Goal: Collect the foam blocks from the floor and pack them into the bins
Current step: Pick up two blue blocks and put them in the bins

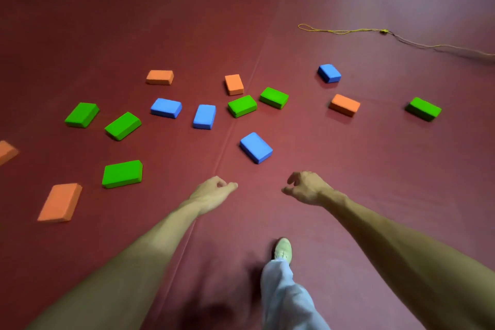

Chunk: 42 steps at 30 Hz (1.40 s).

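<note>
Foam blocks in green, blue and orange lie scattered flat on the dark red floor ahead of our two hands, and none of them is held. Our left hand reaches forward with the fingers loosely curled toward the thumb and holds nothing. Our right hand hangs beside it, apart from it, with the fingers loosely bent and a narrow gap to the thumb, and it is empty too. The nearest blue block lies just beyond both hands, a little closer to the right one, and no finger touches it. To the left of the left hand we see the near green block, and further left the near orange block. Well beyond the left hand lie the left blue block and the middle blue block, near each other but apart. Beyond the right hand the middle green block lies just beside the small orange block; we cannot tell if they touch. Far to the right of the right hand lie the right orange block, the far blue block and the right green block, well apart. A yellow string lies beyond them. A floor seam runs between our hands. Below the right hand stands our pale shoe.
</note>
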Each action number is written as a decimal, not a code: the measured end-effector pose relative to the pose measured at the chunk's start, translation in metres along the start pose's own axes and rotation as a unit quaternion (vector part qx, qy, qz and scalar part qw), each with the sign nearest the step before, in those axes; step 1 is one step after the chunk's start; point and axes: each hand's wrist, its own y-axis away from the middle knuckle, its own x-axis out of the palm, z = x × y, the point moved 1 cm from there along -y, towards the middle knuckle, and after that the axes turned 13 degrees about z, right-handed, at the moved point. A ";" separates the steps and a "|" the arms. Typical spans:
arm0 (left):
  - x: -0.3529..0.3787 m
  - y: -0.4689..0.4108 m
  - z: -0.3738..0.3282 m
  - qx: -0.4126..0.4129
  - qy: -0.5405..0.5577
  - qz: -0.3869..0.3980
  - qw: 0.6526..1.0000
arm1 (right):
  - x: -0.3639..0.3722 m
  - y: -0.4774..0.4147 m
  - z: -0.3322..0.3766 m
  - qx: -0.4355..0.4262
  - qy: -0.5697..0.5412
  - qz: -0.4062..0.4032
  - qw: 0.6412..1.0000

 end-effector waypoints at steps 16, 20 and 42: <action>-0.114 -0.275 -0.236 -0.036 -0.019 0.033 0.999 | -0.268 -0.248 -0.096 0.023 -0.110 -0.012 0.994; -0.153 -0.332 -0.259 -0.036 0.038 0.027 0.998 | -0.319 -0.307 -0.078 0.010 -0.093 -0.008 0.996; -0.323 -0.760 -0.179 -0.146 0.254 0.074 0.953 | -0.411 -0.794 0.072 0.004 -0.025 0.143 0.989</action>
